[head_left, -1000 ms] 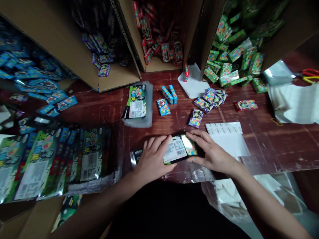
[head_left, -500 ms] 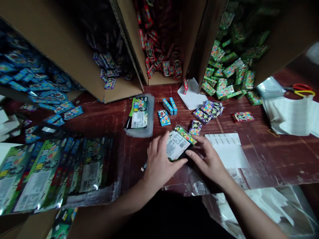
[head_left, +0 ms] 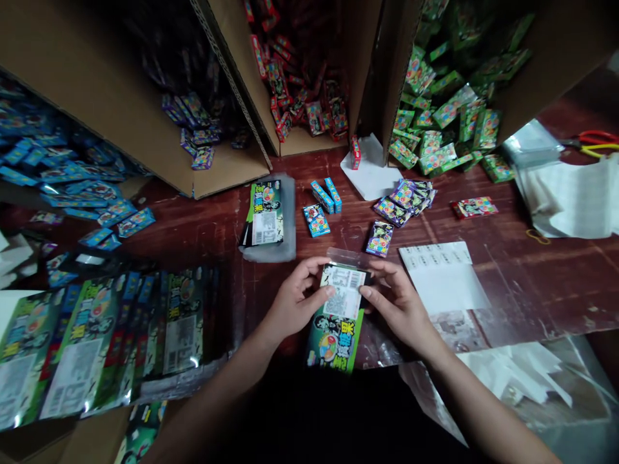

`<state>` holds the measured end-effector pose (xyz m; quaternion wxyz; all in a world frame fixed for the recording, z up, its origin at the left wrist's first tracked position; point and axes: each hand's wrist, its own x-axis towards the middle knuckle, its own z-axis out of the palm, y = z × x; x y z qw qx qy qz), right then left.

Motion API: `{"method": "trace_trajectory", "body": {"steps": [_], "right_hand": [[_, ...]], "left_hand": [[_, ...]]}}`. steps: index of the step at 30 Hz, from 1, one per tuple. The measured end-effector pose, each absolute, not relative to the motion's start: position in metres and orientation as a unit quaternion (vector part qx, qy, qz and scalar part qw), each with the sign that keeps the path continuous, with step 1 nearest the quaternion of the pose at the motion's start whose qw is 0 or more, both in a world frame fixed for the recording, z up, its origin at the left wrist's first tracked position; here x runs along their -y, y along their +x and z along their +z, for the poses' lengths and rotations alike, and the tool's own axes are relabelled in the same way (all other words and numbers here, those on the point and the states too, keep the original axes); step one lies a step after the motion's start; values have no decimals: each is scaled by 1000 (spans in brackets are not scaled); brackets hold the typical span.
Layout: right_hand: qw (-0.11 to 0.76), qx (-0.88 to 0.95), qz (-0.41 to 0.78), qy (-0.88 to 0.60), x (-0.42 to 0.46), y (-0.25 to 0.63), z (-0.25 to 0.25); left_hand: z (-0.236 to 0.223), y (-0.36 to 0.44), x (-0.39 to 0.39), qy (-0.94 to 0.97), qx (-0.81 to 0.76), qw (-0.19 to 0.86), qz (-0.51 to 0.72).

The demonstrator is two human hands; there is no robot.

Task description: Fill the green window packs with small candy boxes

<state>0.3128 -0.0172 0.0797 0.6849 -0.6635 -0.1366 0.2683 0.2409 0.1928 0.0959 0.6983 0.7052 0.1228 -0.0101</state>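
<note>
Between my two hands is a flat candy packet (head_left: 336, 322) with a green printed front, a white label and a clear strip along its far edge. My left hand (head_left: 302, 296) pinches its left side, thumb on the label. On the opposite side my right hand (head_left: 399, 299) grips the edge, thumb on top and fingers behind. Just beyond lie a purple candy box (head_left: 380, 238) and a fanned group of purple boxes (head_left: 403, 202). Blue candy boxes (head_left: 316, 220) sit beyond my left hand. A stack of printed cards in clear bags (head_left: 265, 216) lies to their left.
Large cartons hold blue boxes (head_left: 43, 148), purple boxes (head_left: 193, 129), red boxes (head_left: 290, 90) and green boxes (head_left: 449, 129). Filled packets (head_left: 87, 348) overlap at left. A sticker sheet (head_left: 442, 277), a red box (head_left: 474, 207) and scissors (head_left: 592, 143) lie at right.
The packet has turned so that its printed front points toward my body and its label end faces away. Both hands have shifted to grip its sides near the far end.
</note>
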Motion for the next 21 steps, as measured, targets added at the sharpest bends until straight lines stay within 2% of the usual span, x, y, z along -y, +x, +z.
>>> {"method": "trace_trajectory", "body": {"steps": [3,8,12,16,21], "right_hand": [[698,133,214,-671,14,316,75],[623,195,239,-719,23,326,78],[620,246,201,-717,25,331,78],[627,244,192,-715,29,334,80],[590,265,225,-729,35,343,92]], "left_hand": [[93,245,-187,695,-140,705,17],[86,241,-188,702,-128,701,-24],[87,245,-192,731,-120,671,17],[95,255,-188,686,-150,711,26],[106,265,-185,747,-136,650,-31]]}}
